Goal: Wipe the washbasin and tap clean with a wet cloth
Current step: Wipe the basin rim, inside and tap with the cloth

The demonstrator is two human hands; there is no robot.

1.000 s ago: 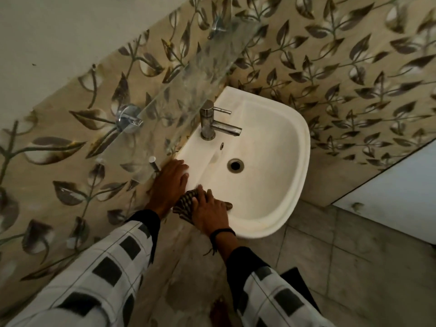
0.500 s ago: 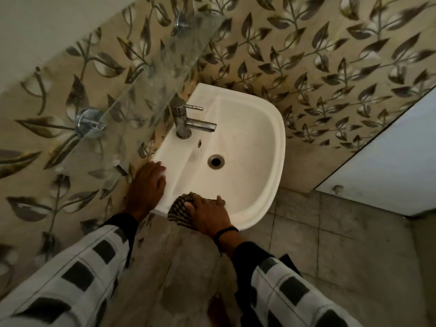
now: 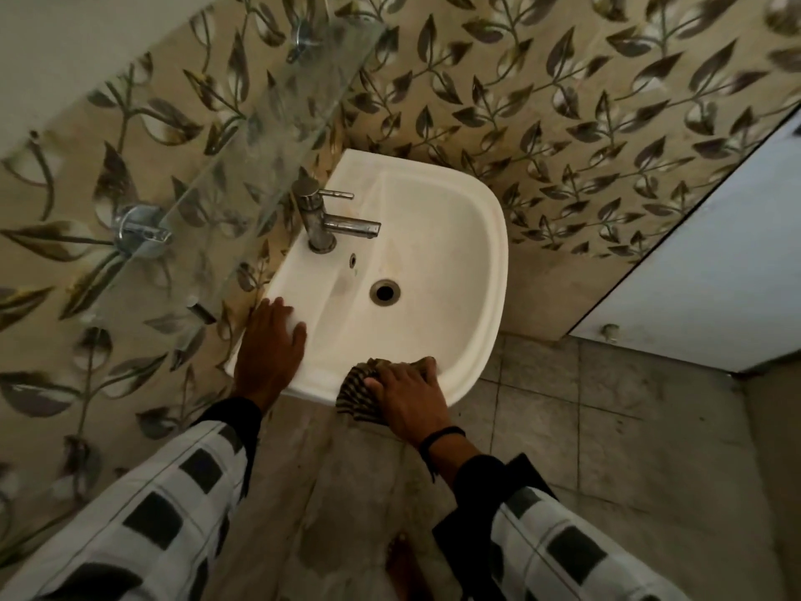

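Observation:
A white washbasin [image 3: 437, 236] hangs on the leaf-patterned wall, with a chrome tap [image 3: 323, 221] at its back and a drain hole [image 3: 383, 291] in the bowl. My left hand [image 3: 271, 344] rests flat on the basin's near left corner, fingers straight. My right hand [image 3: 405, 394] presses a dark striped cloth [image 3: 359, 394] onto the front rim of the basin, fingers curled over the cloth. Most of the cloth lies hidden under that hand.
A glass shelf [image 3: 242, 154] on chrome brackets [image 3: 138, 229] juts from the wall left of and above the tap. A white door panel [image 3: 702, 271] stands at the right. Grey floor tiles [image 3: 607, 427] lie below the basin.
My right hand and the cloth have slid to the right along the basin's front rim. The left hand stays on the near left corner. The camera view has shifted.

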